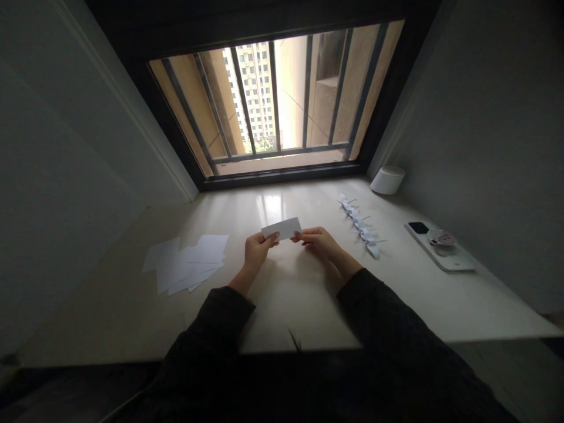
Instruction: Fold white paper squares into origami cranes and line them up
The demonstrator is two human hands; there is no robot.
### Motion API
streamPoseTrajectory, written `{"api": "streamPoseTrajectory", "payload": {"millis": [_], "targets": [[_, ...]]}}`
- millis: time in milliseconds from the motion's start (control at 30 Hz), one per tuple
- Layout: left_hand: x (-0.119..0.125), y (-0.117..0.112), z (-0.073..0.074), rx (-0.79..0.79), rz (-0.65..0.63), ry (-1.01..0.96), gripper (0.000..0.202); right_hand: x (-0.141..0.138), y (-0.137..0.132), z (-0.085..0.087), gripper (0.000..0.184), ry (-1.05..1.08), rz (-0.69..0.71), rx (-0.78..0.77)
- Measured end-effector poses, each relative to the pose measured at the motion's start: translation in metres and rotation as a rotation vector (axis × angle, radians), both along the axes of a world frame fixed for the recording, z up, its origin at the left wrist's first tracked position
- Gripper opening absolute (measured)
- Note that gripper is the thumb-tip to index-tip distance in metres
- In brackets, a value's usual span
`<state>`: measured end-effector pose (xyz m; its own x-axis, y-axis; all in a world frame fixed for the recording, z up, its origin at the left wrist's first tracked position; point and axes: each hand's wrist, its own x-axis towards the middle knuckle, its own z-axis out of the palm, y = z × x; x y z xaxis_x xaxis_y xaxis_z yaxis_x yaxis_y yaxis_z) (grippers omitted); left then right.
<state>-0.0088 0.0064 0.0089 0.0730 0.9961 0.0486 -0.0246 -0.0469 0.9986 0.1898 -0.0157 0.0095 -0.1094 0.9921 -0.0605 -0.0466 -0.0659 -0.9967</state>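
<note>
A folded piece of white paper (pixel 282 228), now a narrow rectangle, is held up above the pale sill between both hands. My left hand (pixel 258 249) pinches its lower left corner, thumb on the near face. At the lower right corner, my right hand (pixel 321 239) grips it between thumb and fingers. To the left lie several loose sheets of white paper (pixel 187 263), spread and overlapping. On the right stands a row of small folded paper cranes (pixel 359 223), slanting away from me.
Beyond the cranes, a phone (pixel 440 247) with a round grip on its back lies near the right wall. A white cylindrical container (pixel 388 180) stands in the far right corner. The dark-framed, barred window (pixel 282 173) closes off the back. The sill's front edge is close to my body.
</note>
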Motion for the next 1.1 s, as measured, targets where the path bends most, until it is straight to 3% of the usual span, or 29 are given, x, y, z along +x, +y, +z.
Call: {"api": "streamPoseTrajectory", "payload": {"millis": [133, 367, 500, 733, 1100], "targets": [[-0.003, 0.003, -0.001, 0.039, -0.017, 0.044, 0.04, 0.0, -0.002, 0.0, 0.038, -0.024, 0.058, 0.013], [-0.011, 0.001, 0.006, 0.219, -0.034, 0.279, 0.03, -0.012, -0.003, -0.008, 0.036, -0.223, -0.072, 0.191], [-0.009, -0.001, 0.01, 0.159, -0.057, 0.184, 0.031, -0.015, -0.005, -0.012, 0.035, -0.324, -0.116, 0.233], [0.0, -0.003, 0.004, 0.014, -0.17, 0.077, 0.032, -0.027, -0.006, -0.013, 0.037, -0.074, -0.198, 0.165], [0.0, -0.005, 0.005, 0.009, -0.088, 0.053, 0.027, -0.035, -0.007, -0.011, 0.036, -0.009, -0.152, 0.132]]}}
